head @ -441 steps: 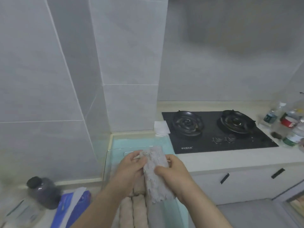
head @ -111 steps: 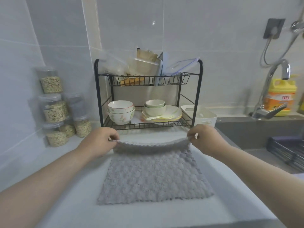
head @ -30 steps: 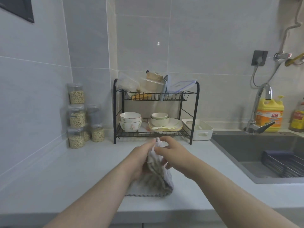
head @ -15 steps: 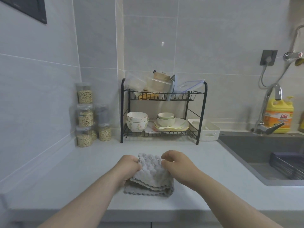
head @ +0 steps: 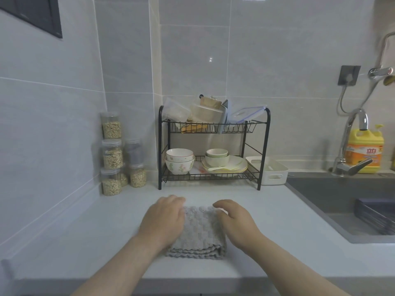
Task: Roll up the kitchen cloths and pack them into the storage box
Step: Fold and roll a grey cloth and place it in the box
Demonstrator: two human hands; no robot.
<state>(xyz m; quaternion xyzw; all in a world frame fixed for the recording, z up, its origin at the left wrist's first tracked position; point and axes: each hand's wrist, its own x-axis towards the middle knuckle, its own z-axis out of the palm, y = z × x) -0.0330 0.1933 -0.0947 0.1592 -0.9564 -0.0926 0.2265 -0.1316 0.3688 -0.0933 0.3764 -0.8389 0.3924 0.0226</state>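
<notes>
Both hands have gone from pinching the folded grey cloth at its far edge to pressing it: left hand flat on its left side, right hand loosely arched on its right. It lies on the near countertop.

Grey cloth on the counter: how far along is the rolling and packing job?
Done: the grey cloth lies folded in layers on the counter. In hand: the left hand and right hand rest on top of it. Left: it is not yet a roll, nor packed in any box.
</notes>
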